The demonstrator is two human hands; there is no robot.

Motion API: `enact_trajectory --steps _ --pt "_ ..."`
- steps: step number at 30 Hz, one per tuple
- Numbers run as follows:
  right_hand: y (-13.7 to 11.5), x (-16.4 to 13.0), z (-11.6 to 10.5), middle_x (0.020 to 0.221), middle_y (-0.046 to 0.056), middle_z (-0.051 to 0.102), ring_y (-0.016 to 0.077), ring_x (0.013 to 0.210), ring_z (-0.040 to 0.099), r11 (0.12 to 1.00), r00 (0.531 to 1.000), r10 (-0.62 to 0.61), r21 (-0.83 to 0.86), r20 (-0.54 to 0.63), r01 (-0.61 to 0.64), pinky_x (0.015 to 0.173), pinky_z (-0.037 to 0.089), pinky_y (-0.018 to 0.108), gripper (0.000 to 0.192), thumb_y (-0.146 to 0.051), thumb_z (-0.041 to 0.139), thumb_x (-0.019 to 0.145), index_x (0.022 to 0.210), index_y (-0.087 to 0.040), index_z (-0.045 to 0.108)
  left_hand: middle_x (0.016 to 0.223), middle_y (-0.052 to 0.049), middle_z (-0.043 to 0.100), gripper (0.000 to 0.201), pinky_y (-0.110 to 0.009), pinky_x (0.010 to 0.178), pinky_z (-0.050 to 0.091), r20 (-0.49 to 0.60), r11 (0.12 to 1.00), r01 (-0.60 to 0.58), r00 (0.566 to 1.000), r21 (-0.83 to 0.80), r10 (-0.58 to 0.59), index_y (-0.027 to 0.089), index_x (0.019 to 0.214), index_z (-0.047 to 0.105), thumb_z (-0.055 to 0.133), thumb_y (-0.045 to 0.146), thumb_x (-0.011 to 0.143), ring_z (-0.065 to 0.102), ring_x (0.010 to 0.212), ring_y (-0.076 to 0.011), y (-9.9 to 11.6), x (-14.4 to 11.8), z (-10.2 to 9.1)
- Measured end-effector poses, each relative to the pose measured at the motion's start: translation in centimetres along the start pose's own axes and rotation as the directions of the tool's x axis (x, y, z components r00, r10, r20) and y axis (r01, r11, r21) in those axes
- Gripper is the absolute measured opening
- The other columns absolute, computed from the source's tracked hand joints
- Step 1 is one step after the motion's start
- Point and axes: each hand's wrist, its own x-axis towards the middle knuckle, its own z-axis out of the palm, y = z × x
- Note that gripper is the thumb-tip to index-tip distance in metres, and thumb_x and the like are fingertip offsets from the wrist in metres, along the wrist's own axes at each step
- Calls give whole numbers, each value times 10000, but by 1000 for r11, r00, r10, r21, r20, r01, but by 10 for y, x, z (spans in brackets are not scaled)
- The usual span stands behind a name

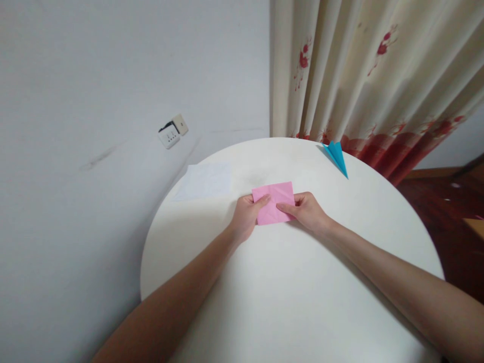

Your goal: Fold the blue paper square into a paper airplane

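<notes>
Both hands on the pink paper [273, 202], mid-table. Left hand [245, 217] grips its left edge: thumb lies on top of the sheet, fingers curl under or beside it, hidden. Right hand [308, 210] grips the right edge the same way, thumb pointing left across the lower part of the paper, fingers curled in. Thumb tips are near each other, not touching.

Pink paper is a folded rectangle with faint creases on its top face. It lies flat or nearly flat on the round white table [295, 297]; can't tell if the near edge is lifted. Sits a bit beyond table centre, between the two hands.

Other items:
- white sheet [206, 180], flat on the table, far left, well apart from the hands
- blue folded paper [336, 156], pointed shape, at the far right rim, well apart from the pink one

Behind the table: plain white wall with a wall socket [173, 131], and a cream curtain [370, 75] with red floral print to the right. Dark red floor [449, 212] shows past the table's right edge.
</notes>
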Motion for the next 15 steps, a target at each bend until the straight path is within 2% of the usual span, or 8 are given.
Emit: enact_trajectory --steps 6,12,15 --pt "-2 0 1 654 42 669 148 558 536 1000 1000 -5 -10 -31 4 534 415 297 525 -603 855 616 757 -104 768 868 -107 771 412 -334 761 549 -30 993 -120 992 6 120 109 894 781 876 445 675 717 874 -248 11 5 -5" --pt "-3 0 -1 653 44 659 143 555 521 1000 999 -14 -22 -29 14 525 401 293 531 -603 856 613 749 -96 772 857 -98 764 414 -369 850 537 -129 986 -164 978 -13 161 108 886 782 909 399 620 703 869 -221 17 10 -13" --pt "-3 1 -1 652 44 654 139 553 513 1000 1000 -7 -23 -29 7 523 389 289 513 -589 859 612 732 -98 770 893 -111 766 379 -380 882 539 -158 986 -164 975 -26 158 106 875 772 901 377 644 708 885 -220 19 13 -15"
